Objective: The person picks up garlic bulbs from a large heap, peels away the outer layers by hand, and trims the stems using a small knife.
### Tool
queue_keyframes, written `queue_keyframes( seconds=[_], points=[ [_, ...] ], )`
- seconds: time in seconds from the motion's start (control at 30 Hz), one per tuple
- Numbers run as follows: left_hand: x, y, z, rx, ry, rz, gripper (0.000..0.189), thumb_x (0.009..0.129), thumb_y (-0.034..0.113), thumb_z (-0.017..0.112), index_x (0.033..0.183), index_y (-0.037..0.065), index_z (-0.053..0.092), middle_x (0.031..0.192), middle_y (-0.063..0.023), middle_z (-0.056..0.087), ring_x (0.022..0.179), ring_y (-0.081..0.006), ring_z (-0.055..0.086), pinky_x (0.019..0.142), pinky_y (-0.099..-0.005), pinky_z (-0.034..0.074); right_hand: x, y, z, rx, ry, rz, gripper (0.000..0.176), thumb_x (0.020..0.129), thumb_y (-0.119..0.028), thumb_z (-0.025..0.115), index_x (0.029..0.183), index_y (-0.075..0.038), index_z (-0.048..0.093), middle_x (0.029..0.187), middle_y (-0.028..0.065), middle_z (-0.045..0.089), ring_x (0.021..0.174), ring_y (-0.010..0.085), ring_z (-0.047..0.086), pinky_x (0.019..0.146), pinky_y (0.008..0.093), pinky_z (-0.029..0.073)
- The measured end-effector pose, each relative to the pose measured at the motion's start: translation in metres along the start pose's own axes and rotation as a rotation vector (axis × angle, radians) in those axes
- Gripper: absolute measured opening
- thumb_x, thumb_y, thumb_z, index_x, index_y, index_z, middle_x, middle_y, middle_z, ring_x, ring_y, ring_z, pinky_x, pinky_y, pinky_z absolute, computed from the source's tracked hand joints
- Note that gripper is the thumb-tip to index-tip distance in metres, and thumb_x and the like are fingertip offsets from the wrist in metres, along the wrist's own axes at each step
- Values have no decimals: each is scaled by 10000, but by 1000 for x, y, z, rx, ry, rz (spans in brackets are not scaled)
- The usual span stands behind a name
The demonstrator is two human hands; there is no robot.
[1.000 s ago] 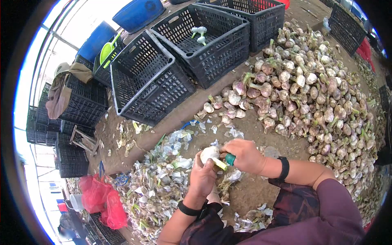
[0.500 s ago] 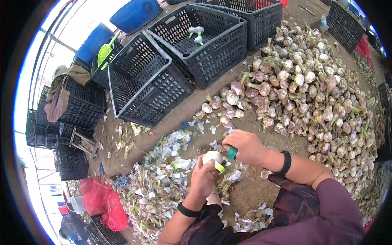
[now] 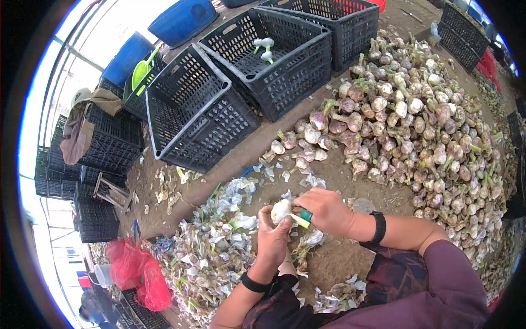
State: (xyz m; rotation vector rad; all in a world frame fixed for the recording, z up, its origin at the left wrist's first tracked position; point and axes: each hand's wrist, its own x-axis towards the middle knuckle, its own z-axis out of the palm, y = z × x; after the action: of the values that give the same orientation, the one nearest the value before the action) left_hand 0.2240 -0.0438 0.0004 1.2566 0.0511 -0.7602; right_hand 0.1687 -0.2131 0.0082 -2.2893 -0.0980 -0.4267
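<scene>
A white garlic bulb (image 3: 281,210) with a pale green stem (image 3: 299,221) sits in my left hand (image 3: 272,237), whose fingers and thumb are wrapped round it. My right hand (image 3: 329,213) is closed right beside the bulb, its fingertips at the bulb's right side near the stem. A dark green piece (image 3: 306,214) shows at the right hand's fingers; whether it is a tool handle or a wrapping on a finger I cannot make out. Beneath both hands are loose garlic skins (image 3: 219,241) on the ground.
A large heap of unpeeled garlic (image 3: 416,120) spreads on the right. Black crates stand ahead: one near crate (image 3: 213,140), and another crate (image 3: 296,82) holding a few white bulbs. Red netting (image 3: 134,271) lies at left, below stacked crates (image 3: 112,137).
My right hand has moved left and slightly down, up against the bulb. The bulb has turned in my left hand, so more of its stem shows.
</scene>
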Motion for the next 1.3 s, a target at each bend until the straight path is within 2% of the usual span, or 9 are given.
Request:
queue_keyframes(
  seconds=[0.37, 0.47, 0.57, 0.6, 0.73, 0.83, 0.93, 1.13, 1.3],
  points=[
    [0, 11, 1, -165, -57, -159, 468, 790, 65, 559, 1215, 6, 373, 1094, -93, 524, 952, -179, 549, 779, -291, 466, 7, -5, -2, -43, 46, -115, 140, 715, -93, 563, 842, -49, 525, 776, 84, 555, 768, 266, 547, 615, 372, 477],
    [-6, 11, -11, 25, -226, -335, 483, 788, 81, 550, 1233, -2, 382, 1110, -101, 538, 963, -191, 559, 780, -306, 468, 11, 24, -10, -245, 90, -9, 135, 707, -104, 564, 822, -54, 514, 778, 83, 554, 771, 272, 548, 621, 371, 480],
    [-9, 19, -4, -23, -193, -342, 422, 804, 117, 552, 1197, 3, 451, 1115, -111, 567, 1027, -216, 556, 915, -333, 428, 4, 37, -9, -284, 14, 123, 109, 726, -122, 560, 800, -67, 503, 766, 86, 558, 765, 278, 553, 625, 384, 479],
    [-9, 20, -2, -132, -160, -313, 425, 835, 170, 564, 1207, 6, 441, 1148, -109, 556, 1029, -219, 556, 927, -340, 429, 1, 37, -8, -214, -92, 206, 125, 738, -121, 572, 845, -66, 540, 808, 98, 591, 798, 289, 568, 654, 394, 480],
    [-6, 14, -5, -178, -118, -255, 432, 898, 231, 537, 1251, 35, 387, 1189, -108, 528, 1047, -230, 547, 934, -381, 432, 2, 15, -12, 188, -95, 111, 234, 722, -77, 595, 954, -50, 597, 925, 117, 626, 872, 300, 578, 729, 380, 479],
    [-3, 3, -11, -182, -99, -231, 431, 904, 210, 539, 1263, 58, 356, 1172, -100, 524, 1050, -234, 543, 922, -390, 437, -1, 3, -2, 146, 6, -41, 228, 708, -53, 587, 935, -42, 600, 906, 106, 626, 861, 293, 578, 739, 373, 478],
    [-5, 3, -5, -94, -80, -139, 429, 873, 199, 606, 1206, 40, 388, 1057, -55, 545, 886, -134, 545, 703, -245, 435, -2, -1, -4, 84, -44, -57, 233, 687, -38, 577, 918, -36, 604, 887, 98, 618, 841, 286, 576, 736, 362, 480],
    [-4, -3, -9, -96, -113, -123, 412, 851, 193, 632, 1172, 42, 422, 981, -27, 534, 784, -102, 507, 673, -223, 420, -3, 0, -1, -23, -29, -114, 189, 685, -62, 571, 873, -41, 560, 820, 97, 586, 790, 285, 566, 708, 369, 476],
    [-11, 14, -2, -64, -182, -261, 399, 860, 125, 572, 1216, 53, 406, 1042, -45, 542, 865, -122, 541, 725, -250, 449, 4, 15, -4, -94, 39, -59, 158, 705, -84, 577, 853, -49, 532, 784, 88, 564, 772, 289, 556, 691, 379, 470]
  ],
)
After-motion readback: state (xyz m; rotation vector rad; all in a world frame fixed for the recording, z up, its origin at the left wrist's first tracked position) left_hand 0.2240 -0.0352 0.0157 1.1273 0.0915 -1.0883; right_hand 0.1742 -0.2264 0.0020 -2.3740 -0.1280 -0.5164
